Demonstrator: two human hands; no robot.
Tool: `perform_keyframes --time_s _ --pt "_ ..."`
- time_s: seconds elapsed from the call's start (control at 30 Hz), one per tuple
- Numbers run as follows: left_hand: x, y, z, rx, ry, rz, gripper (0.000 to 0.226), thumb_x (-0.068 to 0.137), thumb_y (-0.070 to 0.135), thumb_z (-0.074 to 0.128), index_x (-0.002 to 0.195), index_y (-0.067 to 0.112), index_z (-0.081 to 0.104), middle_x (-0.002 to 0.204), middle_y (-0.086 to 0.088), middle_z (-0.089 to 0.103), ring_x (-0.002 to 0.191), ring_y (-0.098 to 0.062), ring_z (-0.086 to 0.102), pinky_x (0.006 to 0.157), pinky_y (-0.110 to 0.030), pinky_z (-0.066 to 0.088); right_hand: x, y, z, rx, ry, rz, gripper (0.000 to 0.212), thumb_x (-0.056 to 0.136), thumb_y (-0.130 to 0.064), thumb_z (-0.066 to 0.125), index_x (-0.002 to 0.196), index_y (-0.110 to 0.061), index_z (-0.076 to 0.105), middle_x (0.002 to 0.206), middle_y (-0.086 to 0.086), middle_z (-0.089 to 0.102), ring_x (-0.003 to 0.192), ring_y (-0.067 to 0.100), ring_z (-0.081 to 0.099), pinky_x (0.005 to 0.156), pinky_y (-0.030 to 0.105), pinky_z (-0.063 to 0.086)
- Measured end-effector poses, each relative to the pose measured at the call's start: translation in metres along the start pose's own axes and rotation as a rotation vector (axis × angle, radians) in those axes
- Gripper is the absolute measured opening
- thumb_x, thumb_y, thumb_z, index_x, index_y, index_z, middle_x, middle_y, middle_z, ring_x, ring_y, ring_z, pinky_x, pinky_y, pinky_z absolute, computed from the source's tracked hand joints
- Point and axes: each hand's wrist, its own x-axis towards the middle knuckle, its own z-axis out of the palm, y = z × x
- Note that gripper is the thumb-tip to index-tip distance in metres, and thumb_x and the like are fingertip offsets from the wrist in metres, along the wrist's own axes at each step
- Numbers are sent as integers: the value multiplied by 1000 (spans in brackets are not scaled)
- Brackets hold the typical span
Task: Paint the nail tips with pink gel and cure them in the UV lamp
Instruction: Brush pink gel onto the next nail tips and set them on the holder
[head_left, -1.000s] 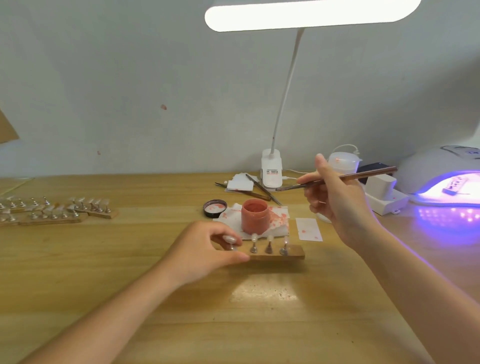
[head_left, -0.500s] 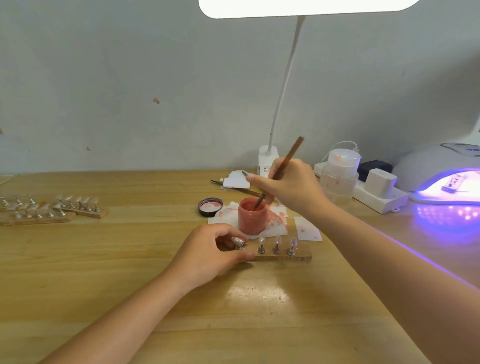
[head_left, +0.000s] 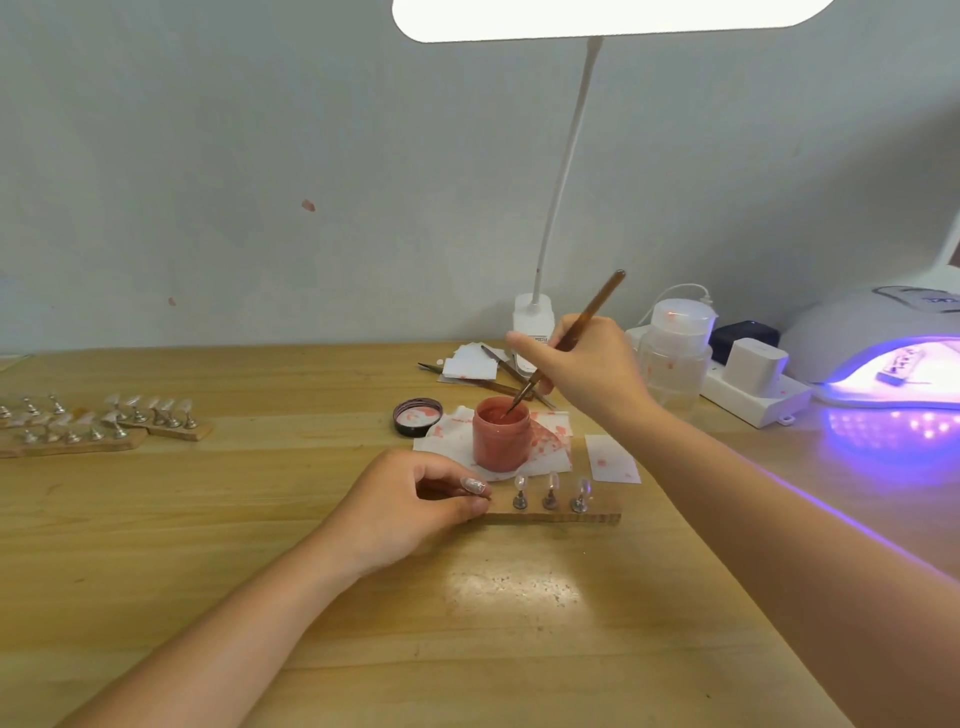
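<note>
Right, we saw the right hand pinching a brush, its tip dipped in the open pink gel jar. Left hand gripped the wooden strip by its left end; clear nail tips stood on it, just in front of the jar. UV lamp glowed purple at the tabletop's far right.

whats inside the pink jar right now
The open pink gel jar holds pink gel, and the tip of the brush gripped by the right hand is dipped into it. How deep the gel goes is hidden by the jar's wall.
</note>
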Motion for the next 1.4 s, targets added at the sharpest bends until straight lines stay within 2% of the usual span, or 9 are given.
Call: perform_keyframes --time_s 0.17,0.33,0.6,0.73,0.9,1.03,1.17,1.3,1.4 --pt "-1 -1 2 12 55 -4 14 70 9 77 70 22 72 78 6 72 75 -3 64 72 -11 46 -1 10 -7 116 30 128 43 82 -37 66 47 -21 47 38 -8 54 47 5 50 63 30 45" --pt "-2 0 4 30 81 1 14 69 9 77 69 23 71 78 4 72 75 -5 65 73 -15 47 -2 13 -11 138 23 147 39 84 -34 65 55 -16 48 37 -8 54 37 -3 48 56 23 38" --pt "-2 -2 6 66 111 30 13 67 12 78 67 22 71 75 3 72 76 -11 66 74 -22 49 -2 20 -22 128 63 76 32 83 -27 66 57 -15 51 36 -9 53 39 -3 50 53 20 41" --pt "-3 -2 8 81 135 54 15 66 13 79 64 24 70 71 1 71 70 -9 65 69 -20 49 -4 19 -24 163 113 44 33 84 -28 65 58 -14 49 36 -11 53 40 -4 51 45 7 39" --pt "-5 -5 10 102 218 81 24 66 14 80 56 29 65 62 7 66 60 0 57 60 -14 43 -16 8 -22 276 149 26 36 84 -37 64 59 -15 50 40 -6 55 40 -2 48 56 20 39" --pt "-5 -4 12 109 232 116 27 67 11 79 54 28 63 68 1 68 64 -9 60 63 -21 46 -38 -1 -21 401 98 -69 34 88 -33 60 64 -11 51 45 2 61 34 10 47 43 16 38" --pt "-5 -2 12 90 229 167 30 69 2 76 54 23 60 64 6 66 61 -1 57 59 -9 43 -66 -4 -18 462 54 -189 27 84 -37 52 75 -15 63 57 -3 66 43 19 57 44 16 42" --pt "-6 -1 11 55 214 176 28 70 3 75 57 23 61 57 17 62 54 3 51 53 -7 36 -91 1 -16 361 5 -347 16 89 -27 56 78 -27 67 65 -19 65 56 0 58 55 11 41" --pt "-5 0 12 -39 210 168 28 68 2 76 58 24 61 56 17 62 56 5 55 56 -8 39 -103 10 -15 376 -18 -353 32 91 -30 51 67 -16 67 62 -5 64 53 5 54 53 21 44"
